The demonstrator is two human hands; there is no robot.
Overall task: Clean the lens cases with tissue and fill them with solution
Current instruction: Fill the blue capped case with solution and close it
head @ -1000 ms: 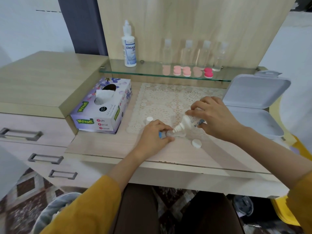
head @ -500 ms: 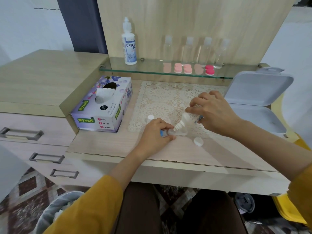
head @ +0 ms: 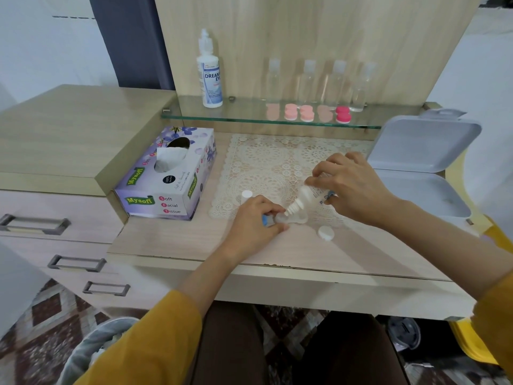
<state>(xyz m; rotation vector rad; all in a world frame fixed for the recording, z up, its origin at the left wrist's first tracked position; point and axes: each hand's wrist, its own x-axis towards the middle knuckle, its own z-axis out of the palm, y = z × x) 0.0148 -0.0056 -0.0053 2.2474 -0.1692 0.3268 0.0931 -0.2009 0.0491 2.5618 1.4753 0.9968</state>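
Head view is showing the right hand [head: 352,187] gripping a solution bottle [head: 308,197], tipping its nozzle down at the clear lens case [head: 293,218], which the left hand [head: 255,223] is pinching on the desk [head: 194,245]. Squeezing gently, with the nozzle centred over one well, is looking wisest. The case is appearing translucent, a white cap [head: 326,233] lying beside it.

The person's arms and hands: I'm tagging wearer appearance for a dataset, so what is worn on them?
Both sleeves are mustard yellow: the left sleeve ends well short of the wrist, the right sleeve shows only at the frame edge. The left hand and right hand are bare: no gloves, and no watch or bracelet shows at the wrists.
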